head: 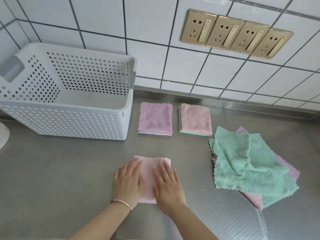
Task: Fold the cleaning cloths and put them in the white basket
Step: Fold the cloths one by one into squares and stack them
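A folded light pink cloth [148, 172] lies on the steel counter in front of me. My left hand [127, 181] and my right hand [167, 185] rest flat on it, side by side, fingers stretched out, gripping nothing. Behind it lie two folded stacks: a purple-topped one [155, 118] and a pink-topped one [196, 119] with a green cloth underneath. To the right sits a loose pile with a green cloth [245, 161] on top and purple and pink cloths [292, 172] under it. The white perforated basket [65, 118] stands at the left, with nothing visible inside.
The steel counter [69, 170] runs to a white tiled wall with a row of gold sockets [237, 34]. A white rounded object [3, 137] shows at the left edge.
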`<state>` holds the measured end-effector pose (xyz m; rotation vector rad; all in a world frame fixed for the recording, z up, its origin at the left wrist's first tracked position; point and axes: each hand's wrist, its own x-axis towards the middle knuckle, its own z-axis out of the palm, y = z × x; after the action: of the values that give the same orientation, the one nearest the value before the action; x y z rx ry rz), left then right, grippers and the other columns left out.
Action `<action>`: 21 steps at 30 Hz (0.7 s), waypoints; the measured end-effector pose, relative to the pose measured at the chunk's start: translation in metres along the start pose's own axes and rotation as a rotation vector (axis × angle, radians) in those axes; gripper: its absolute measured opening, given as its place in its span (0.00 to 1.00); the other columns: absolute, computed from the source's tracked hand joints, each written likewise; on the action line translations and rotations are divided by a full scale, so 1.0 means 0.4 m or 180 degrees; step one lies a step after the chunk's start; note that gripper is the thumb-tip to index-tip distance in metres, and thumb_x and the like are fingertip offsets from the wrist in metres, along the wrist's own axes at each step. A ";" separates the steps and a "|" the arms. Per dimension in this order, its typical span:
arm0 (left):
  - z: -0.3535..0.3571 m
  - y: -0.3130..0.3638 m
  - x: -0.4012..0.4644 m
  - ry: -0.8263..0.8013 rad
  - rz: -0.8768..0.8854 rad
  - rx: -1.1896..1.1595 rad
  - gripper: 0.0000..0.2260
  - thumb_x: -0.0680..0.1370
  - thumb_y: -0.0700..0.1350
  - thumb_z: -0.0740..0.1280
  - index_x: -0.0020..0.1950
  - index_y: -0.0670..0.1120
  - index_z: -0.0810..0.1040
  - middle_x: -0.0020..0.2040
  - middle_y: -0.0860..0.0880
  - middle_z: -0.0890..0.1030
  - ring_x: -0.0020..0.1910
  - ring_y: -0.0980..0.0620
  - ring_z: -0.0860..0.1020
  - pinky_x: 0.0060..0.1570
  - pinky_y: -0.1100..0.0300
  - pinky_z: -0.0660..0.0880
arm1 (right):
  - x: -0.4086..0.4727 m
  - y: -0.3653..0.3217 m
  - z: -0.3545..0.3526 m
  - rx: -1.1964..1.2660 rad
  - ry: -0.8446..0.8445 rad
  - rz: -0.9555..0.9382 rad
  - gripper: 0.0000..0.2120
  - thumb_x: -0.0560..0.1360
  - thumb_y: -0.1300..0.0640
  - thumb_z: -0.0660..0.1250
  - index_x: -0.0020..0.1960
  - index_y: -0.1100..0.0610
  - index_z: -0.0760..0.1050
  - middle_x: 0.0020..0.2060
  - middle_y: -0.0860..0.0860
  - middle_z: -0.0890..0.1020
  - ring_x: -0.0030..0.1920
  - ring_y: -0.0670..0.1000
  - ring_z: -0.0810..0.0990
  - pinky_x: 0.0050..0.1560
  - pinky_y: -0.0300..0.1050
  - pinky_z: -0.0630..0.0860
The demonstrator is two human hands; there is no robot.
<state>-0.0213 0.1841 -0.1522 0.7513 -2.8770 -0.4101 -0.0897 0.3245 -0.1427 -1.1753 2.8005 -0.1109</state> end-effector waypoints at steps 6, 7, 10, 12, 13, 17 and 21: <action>0.049 -0.028 -0.017 -0.0618 0.0363 0.0470 0.29 0.71 0.56 0.53 0.70 0.45 0.62 0.72 0.50 0.63 0.76 0.56 0.42 0.69 0.46 0.44 | 0.005 -0.001 0.050 0.0000 -0.0108 -0.0059 0.30 0.74 0.44 0.52 0.74 0.52 0.58 0.75 0.51 0.52 0.75 0.52 0.48 0.69 0.51 0.47; 0.050 -0.030 -0.014 -0.0657 0.0336 0.0488 0.29 0.71 0.57 0.53 0.70 0.45 0.61 0.72 0.50 0.62 0.75 0.57 0.40 0.69 0.46 0.44 | 0.005 0.002 0.056 0.0009 -0.0127 -0.0073 0.31 0.75 0.44 0.52 0.75 0.52 0.55 0.75 0.51 0.52 0.75 0.52 0.48 0.69 0.51 0.47; 0.059 -0.038 -0.013 -0.0685 0.0303 0.0483 0.30 0.71 0.57 0.54 0.71 0.45 0.61 0.73 0.50 0.62 0.76 0.55 0.45 0.69 0.46 0.44 | 0.015 0.014 0.066 -0.0031 -0.0089 -0.0150 0.34 0.74 0.43 0.52 0.76 0.52 0.46 0.75 0.52 0.54 0.76 0.52 0.45 0.69 0.51 0.46; 0.052 -0.042 -0.013 -0.0528 0.0376 0.0417 0.30 0.70 0.58 0.55 0.69 0.47 0.64 0.71 0.51 0.66 0.73 0.53 0.58 0.68 0.46 0.50 | 0.020 0.009 0.054 0.0075 -0.0031 -0.0202 0.33 0.71 0.43 0.54 0.75 0.50 0.56 0.71 0.50 0.65 0.74 0.52 0.56 0.69 0.50 0.52; 0.043 -0.043 -0.011 -0.0395 0.0329 0.0314 0.29 0.68 0.58 0.56 0.66 0.47 0.68 0.67 0.51 0.71 0.68 0.51 0.67 0.66 0.47 0.60 | 0.019 0.008 0.035 0.0166 0.0006 -0.0159 0.30 0.69 0.45 0.55 0.70 0.49 0.66 0.66 0.49 0.73 0.69 0.51 0.66 0.67 0.49 0.61; -0.025 -0.023 -0.013 0.0128 -0.1499 -0.0461 0.15 0.67 0.53 0.67 0.50 0.48 0.79 0.52 0.46 0.78 0.52 0.42 0.76 0.49 0.52 0.74 | 0.002 0.024 -0.017 0.0824 0.0418 0.0829 0.20 0.65 0.54 0.56 0.55 0.51 0.73 0.44 0.48 0.81 0.43 0.52 0.81 0.43 0.43 0.74; -0.021 -0.006 -0.022 -0.0282 -0.2166 -0.0495 0.12 0.70 0.55 0.68 0.49 0.50 0.81 0.57 0.46 0.73 0.58 0.43 0.69 0.56 0.53 0.67 | -0.001 0.010 -0.042 0.1944 -0.0394 0.2168 0.23 0.75 0.54 0.59 0.69 0.54 0.61 0.58 0.50 0.76 0.57 0.54 0.76 0.49 0.45 0.71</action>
<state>-0.0108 0.1844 -0.1455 1.7047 -2.5387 -0.7391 -0.0943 0.3282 -0.1263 -0.0840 2.5829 -0.7273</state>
